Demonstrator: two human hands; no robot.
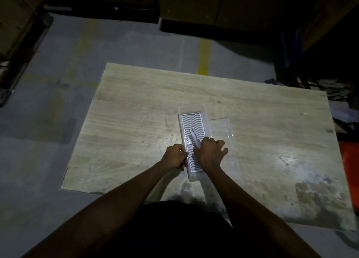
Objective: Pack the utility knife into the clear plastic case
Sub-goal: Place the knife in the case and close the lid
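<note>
Step in hand: placing the knife point(194, 137) into the open case point(194, 144), which lies on the table point(136, 110). R hand point(210, 153) has fingers closed on the knife's near end; the far end rests on the wavy white insert point(191, 119). L hand point(174, 156) grips the case's left wall, fingers curled. Knife long axis runs approx. along the case, tip pointing away and slightly left. Next, by judgement: lower flat, let go, then fit the lid point(226, 141), lying just right of the case.

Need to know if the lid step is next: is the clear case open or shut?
Open. The clear case shows its white wavy insert uncovered, its lid lies on the table beside it, and the right hand holds the utility knife over the insert.
</note>
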